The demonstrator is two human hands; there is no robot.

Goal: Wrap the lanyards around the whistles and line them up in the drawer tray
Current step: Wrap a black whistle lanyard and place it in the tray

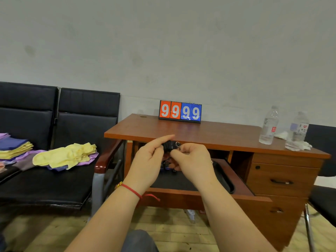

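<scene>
A black whistle [169, 145] with black lanyard wound on it and a metal ring at its right end is held up between both hands, above the open drawer. My left hand [149, 159] grips its left side, index finger stretched out over it. My right hand [192, 159] pinches its right side by the ring. Below the hands lies a black tray [224, 177] inside the pulled-out drawer [241, 194]. Blue and dark whistles [166, 166] show partly in the tray between my hands; the rest are hidden.
The wooden desk [209, 132] carries a flip scoreboard [180, 111] reading 9999 at the back and two plastic water bottles [269, 125] at the right. Black seats [54, 180] at the left hold folded yellow and purple cloths [67, 156]. Closed drawers [281, 180] sit at the right.
</scene>
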